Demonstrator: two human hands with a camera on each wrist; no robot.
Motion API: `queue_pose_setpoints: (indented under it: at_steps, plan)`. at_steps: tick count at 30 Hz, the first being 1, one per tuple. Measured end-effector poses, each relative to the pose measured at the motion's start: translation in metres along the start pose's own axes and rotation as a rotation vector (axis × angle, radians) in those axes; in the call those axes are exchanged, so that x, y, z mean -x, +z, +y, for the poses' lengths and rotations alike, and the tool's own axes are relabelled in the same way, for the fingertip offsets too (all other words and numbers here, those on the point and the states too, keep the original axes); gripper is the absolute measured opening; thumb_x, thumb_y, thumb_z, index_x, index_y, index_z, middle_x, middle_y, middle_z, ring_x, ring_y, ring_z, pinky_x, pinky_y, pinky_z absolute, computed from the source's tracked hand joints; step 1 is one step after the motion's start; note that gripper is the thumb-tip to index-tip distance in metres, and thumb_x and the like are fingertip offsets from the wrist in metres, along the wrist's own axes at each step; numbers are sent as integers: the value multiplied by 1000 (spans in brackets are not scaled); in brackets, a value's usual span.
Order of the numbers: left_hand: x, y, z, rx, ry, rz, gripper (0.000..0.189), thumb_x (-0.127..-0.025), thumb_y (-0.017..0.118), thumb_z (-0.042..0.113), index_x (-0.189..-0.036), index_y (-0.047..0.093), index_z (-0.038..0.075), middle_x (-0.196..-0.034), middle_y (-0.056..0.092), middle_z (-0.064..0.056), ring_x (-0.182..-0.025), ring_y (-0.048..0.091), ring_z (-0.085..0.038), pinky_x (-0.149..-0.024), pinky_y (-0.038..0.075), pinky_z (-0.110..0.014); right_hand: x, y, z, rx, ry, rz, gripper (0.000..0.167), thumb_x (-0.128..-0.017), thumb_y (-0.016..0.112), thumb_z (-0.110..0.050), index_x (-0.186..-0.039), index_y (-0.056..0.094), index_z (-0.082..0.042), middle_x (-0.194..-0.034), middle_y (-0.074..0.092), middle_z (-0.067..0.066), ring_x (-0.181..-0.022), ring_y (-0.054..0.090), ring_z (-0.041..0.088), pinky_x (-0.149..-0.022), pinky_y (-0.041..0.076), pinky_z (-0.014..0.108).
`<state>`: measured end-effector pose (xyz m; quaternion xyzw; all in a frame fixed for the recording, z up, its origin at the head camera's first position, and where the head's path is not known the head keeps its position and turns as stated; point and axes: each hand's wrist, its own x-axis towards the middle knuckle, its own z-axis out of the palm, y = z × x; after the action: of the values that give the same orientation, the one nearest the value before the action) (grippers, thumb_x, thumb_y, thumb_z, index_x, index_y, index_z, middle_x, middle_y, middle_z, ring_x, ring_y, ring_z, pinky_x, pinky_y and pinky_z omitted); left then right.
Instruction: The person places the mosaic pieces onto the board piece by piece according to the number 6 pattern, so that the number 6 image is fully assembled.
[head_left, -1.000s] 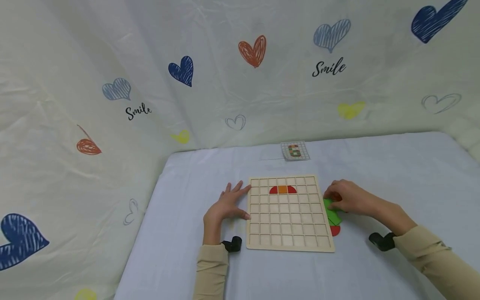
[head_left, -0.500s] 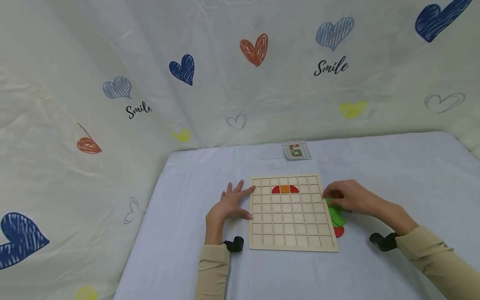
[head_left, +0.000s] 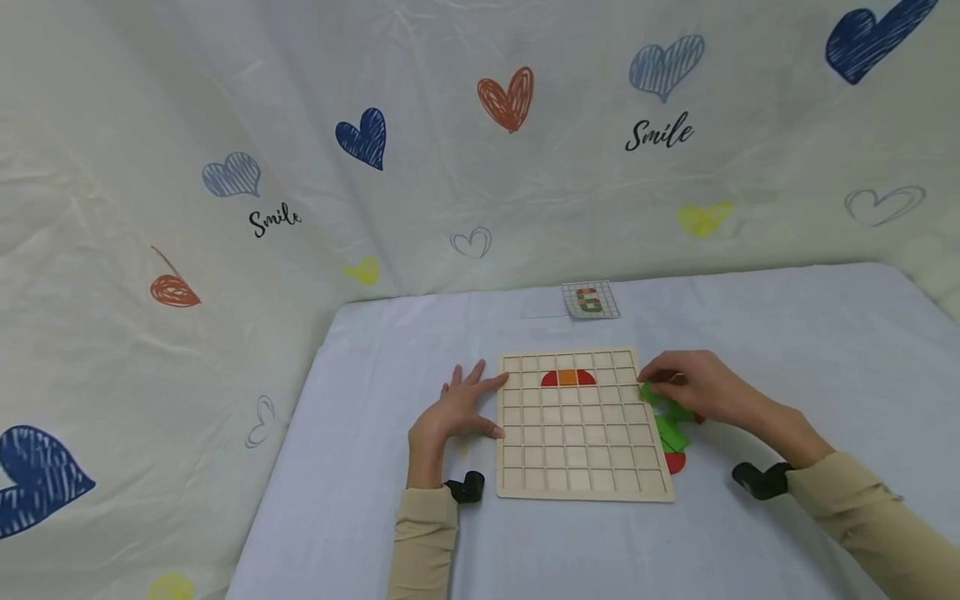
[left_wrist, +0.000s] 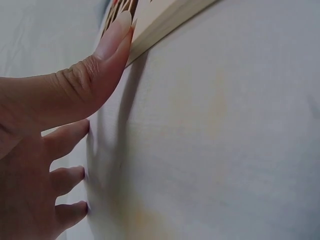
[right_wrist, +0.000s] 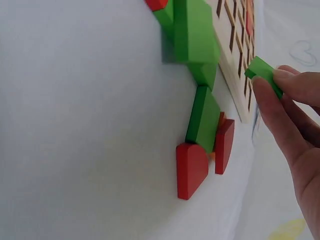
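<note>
In the head view a wooden grid board (head_left: 575, 457) lies on the white cloth; one row near its far side holds an orange square (head_left: 567, 377) between two rounded red pieces. My left hand (head_left: 454, 413) is spread at the board's left edge, thumb and index tip right at the rim; the left wrist view has the thumb (left_wrist: 111, 55) against the board's side. Thumb and fingertips of my right hand (head_left: 701, 385) pinch a small green block (right_wrist: 263, 71) by the board's right edge. Several green blocks (right_wrist: 204, 120) and red rounded blocks (right_wrist: 191, 170) lie below that hand.
Beyond the board lies a small card (head_left: 592, 301) with a coloured grid pattern. The white-covered table (head_left: 390, 350) meets a hanging cloth (head_left: 420, 92) printed with hearts at its far edge. Loose blocks crowd the board's right side.
My right hand has risen slightly off the pile with a green block between its fingertips, uncovering more green pieces and a bit of red. The left hand stays at the board's edge.
</note>
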<state>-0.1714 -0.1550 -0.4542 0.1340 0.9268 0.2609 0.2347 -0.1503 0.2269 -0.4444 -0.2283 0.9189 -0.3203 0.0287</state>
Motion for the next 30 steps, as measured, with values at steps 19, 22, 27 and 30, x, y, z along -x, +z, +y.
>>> queue_pose_setpoints:
  at_steps: [19,22,27,30]
  plan:
    - [0,1,-4,3,9,6,99,-78,91,25,-161,37,26,-174,11,-8,-159,-7,-42,-128,3,-61,-22,17,-22,-138,76,-50,30,-89,77,-4,-118,74,1,-111,75,10,-95,68,20,-89,61,44]
    - [-1,1,-4,2,7,11,99,-79,91,25,-162,37,25,-174,11,-9,-159,-7,-43,-128,4,-61,-26,20,-24,-131,60,-45,30,-88,79,-5,-117,75,0,-108,75,7,-92,68,17,-87,62,41]
    - [0,0,-2,1,3,20,99,-78,91,25,-161,37,23,-173,13,-10,-159,-5,-44,-127,5,-62,-33,25,-28,-115,26,-45,29,-87,80,-5,-115,76,1,-104,75,5,-89,69,15,-84,62,38]
    - [2,0,-1,2,0,23,100,-78,91,25,-161,37,23,-174,13,-9,-159,-4,-43,-128,5,-62,-36,28,-30,-128,28,-60,28,-87,78,-4,-115,76,1,-105,75,7,-90,69,16,-85,62,38]
